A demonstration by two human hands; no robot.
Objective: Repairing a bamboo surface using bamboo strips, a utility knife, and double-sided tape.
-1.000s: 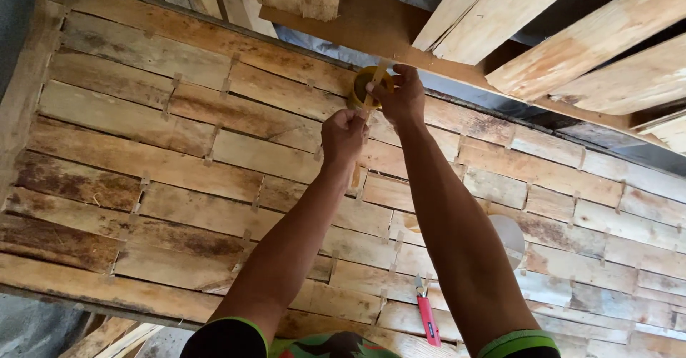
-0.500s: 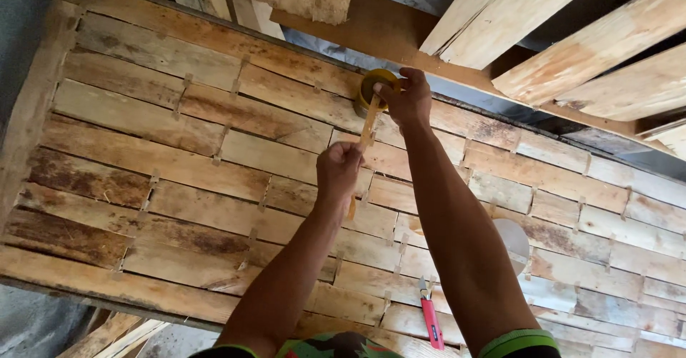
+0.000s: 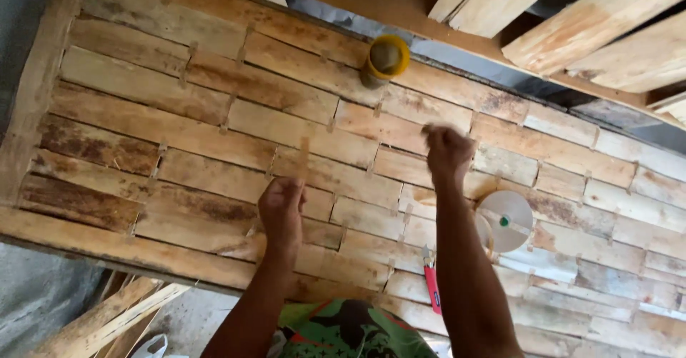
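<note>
Your wall of flat slats fills most of the frame in pale tan and honey brown, with darker rust-brown stains at the left and a staggered, brick-like pattern of short pieces. At upper centre the pot has a bright yellow rim and a dull olive-brown inside. Your left hand pinches a thin stick of light tan. At right of centre the spool is white with a small green dot. Lower centre, the tool has a red handle. Your shirt at the bottom edge is green with black and orange patches. Beams at upper right are pale yellow-cream.
</note>
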